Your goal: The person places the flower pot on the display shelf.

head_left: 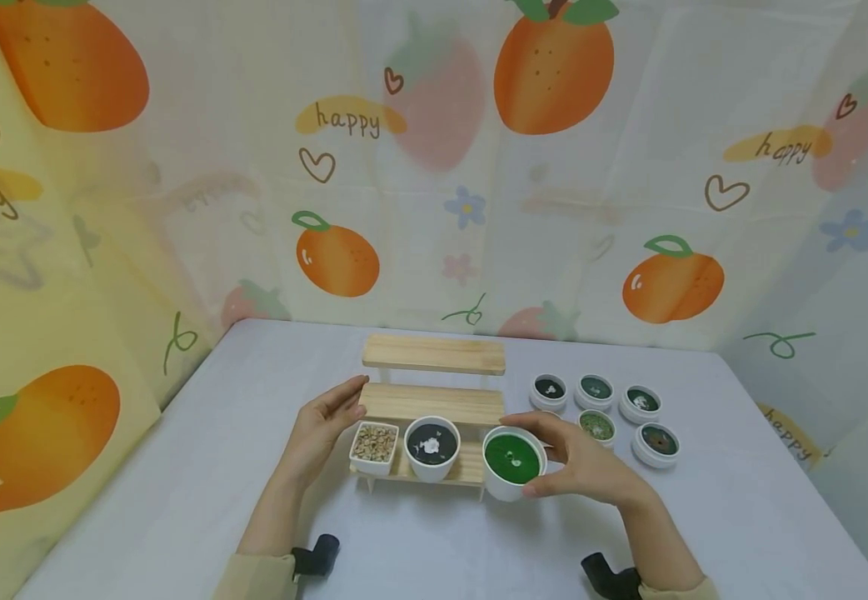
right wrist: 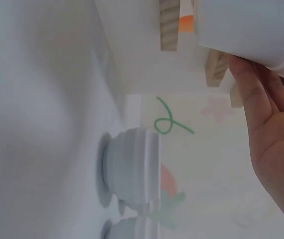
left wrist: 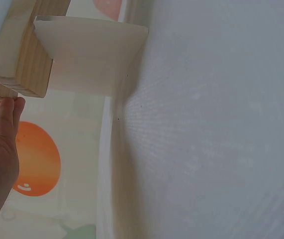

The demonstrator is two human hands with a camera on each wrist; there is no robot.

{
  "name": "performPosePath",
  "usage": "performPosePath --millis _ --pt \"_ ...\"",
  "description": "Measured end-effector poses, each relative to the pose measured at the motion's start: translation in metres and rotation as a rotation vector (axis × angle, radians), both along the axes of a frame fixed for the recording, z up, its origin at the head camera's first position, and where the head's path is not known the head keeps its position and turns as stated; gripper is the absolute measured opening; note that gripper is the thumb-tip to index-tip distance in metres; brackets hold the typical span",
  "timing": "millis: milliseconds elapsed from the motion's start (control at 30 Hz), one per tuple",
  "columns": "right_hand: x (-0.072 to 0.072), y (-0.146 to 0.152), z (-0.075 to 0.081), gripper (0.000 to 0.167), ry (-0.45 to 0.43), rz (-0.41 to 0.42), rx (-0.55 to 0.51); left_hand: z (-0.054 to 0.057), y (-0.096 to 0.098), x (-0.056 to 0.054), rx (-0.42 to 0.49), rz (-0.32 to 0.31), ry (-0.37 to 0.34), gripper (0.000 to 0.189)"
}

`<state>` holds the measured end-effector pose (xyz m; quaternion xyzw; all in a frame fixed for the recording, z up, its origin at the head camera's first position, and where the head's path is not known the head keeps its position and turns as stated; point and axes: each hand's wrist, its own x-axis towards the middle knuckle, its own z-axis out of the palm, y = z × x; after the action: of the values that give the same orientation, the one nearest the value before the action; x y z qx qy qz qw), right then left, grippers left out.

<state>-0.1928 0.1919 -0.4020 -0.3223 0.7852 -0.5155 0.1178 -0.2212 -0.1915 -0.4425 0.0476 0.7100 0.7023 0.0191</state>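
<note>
A three-tier wooden stand (head_left: 434, 404) stands mid-table. On its lowest board sit a square white pot (head_left: 374, 447) of beige pebbles at the left and a round white pot (head_left: 431, 452) with a dark top beside it. My right hand (head_left: 591, 471) grips a white pot with a green top (head_left: 512, 460) between thumb and fingers, at the lowest board's right end. Seen from the right wrist, the pot's side (right wrist: 251, 27) rises above the fingers. My left hand (head_left: 314, 435) has its extended fingers at the left end of the middle board, also seen in the left wrist view.
Several small white pots (head_left: 656, 446) with green or dark tops cluster right of the stand. A white cloth (head_left: 254, 400) covers the table. Behind it hangs a fruit-print curtain (head_left: 419, 217), with more fabric at both sides.
</note>
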Motion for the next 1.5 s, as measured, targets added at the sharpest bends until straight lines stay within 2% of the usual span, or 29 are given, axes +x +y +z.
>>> performPosePath --millis 167,767,1000,1500 --pt "0.001 -0.008 0.001 0.071 0.019 -0.034 0.021 0.000 0.000 0.000 -0.011 0.001 -0.002 0.061" --pt "0.000 -0.016 -0.003 0.072 0.008 -0.064 0.013 0.000 0.001 0.000 -0.029 0.002 -0.006 0.060" --pt "-0.001 -0.022 -0.003 0.073 0.023 -0.085 0.049 0.001 0.002 0.000 -0.024 0.003 0.003 0.060" --pt "-0.004 -0.027 -0.005 0.072 -0.053 -0.118 0.011 0.002 0.001 0.001 -0.014 -0.001 0.006 0.060"
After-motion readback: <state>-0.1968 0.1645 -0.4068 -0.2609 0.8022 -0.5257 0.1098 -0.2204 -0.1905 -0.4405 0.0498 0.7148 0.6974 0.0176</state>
